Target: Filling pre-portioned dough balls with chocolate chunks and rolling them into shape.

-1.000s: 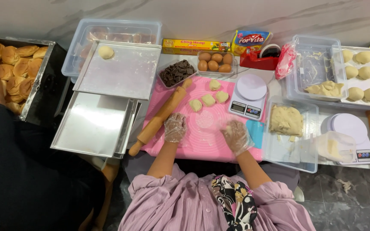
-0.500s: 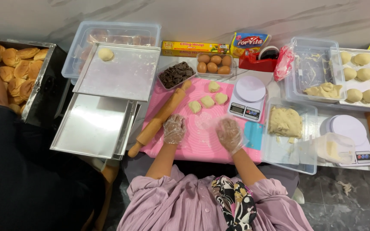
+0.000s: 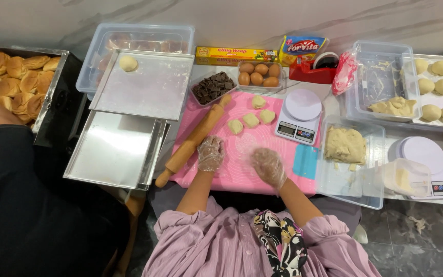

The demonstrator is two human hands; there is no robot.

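Bottom centre: my lilac sleeves, both hands gloved in clear plastic, resting apart on the pink mat. My left hand is loosely curled, fingers down on the mat, just right of the wooden rolling pin, which lies diagonally w/ its handle off the mat's lower-left edge. My right hand is cupped palm-down on the mat; can't tell if any dough is under it. Neither grips anything I can see.

Just beyond the hands, mid-frame: four small dough pieces on the mat. Right of them a white scale and a blue scraper. Farther up: tray of chocolate chunks, tub of eggs. Centre-left: stacked steel trays, one dough ball on the upper one.
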